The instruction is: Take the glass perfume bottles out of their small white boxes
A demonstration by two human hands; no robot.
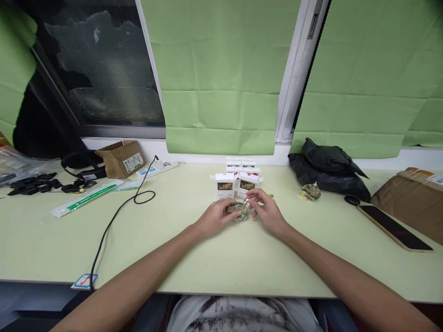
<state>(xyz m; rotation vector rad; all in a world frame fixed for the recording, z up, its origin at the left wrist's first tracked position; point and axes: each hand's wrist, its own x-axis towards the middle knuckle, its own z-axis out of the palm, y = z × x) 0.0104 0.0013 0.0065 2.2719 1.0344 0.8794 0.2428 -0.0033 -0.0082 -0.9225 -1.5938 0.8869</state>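
The left hand (215,217) hid part of the glass jar (242,209); the edge at three o'clock cropped the brown parcel (408,200).

You can read no words here. At eight o'clock in your view, the table sticker (85,280) bears a red mark, perhaps a character, inside a blue border. At nine, print on the green-striped packet (93,197) and cardboard box label (133,162) is too small.
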